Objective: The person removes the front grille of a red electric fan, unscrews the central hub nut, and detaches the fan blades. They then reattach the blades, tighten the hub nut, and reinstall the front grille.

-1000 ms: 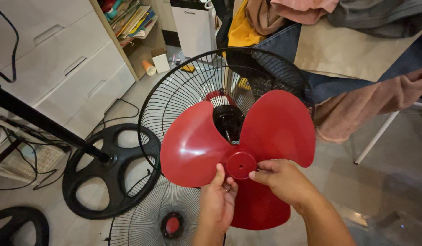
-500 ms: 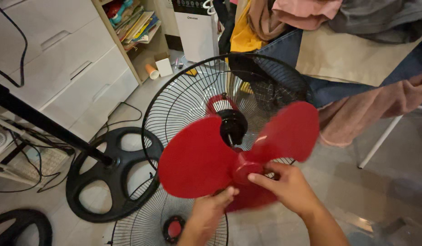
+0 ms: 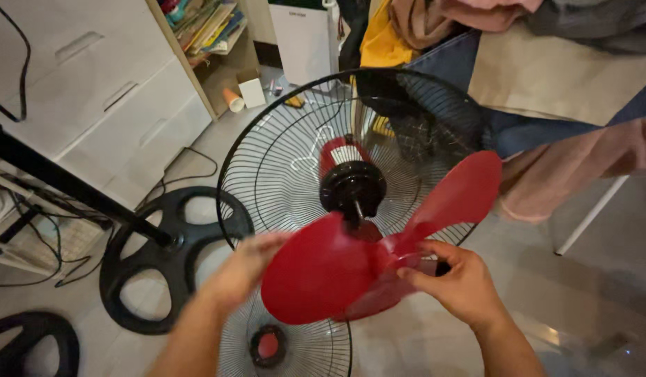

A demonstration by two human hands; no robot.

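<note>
Surface: pale tiled floor (image 3: 588, 293).
Landmark: black round fan base (image 3: 171, 258), flat on floor.
Right of base: front grille (image 3: 295, 349), lying flat.
Left of base: cables (image 3: 30, 244).

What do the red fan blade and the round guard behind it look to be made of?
The fan blade, held by the left hand and right hand, looks like glossy moulded plastic: smooth, with soft highlights. The guard appears to be thin dark-coated metal wire, radiating as fine spokes.

L hand (image 3: 243, 269) blurred; front grille (image 3: 295, 345) cut off at bottom.
</note>
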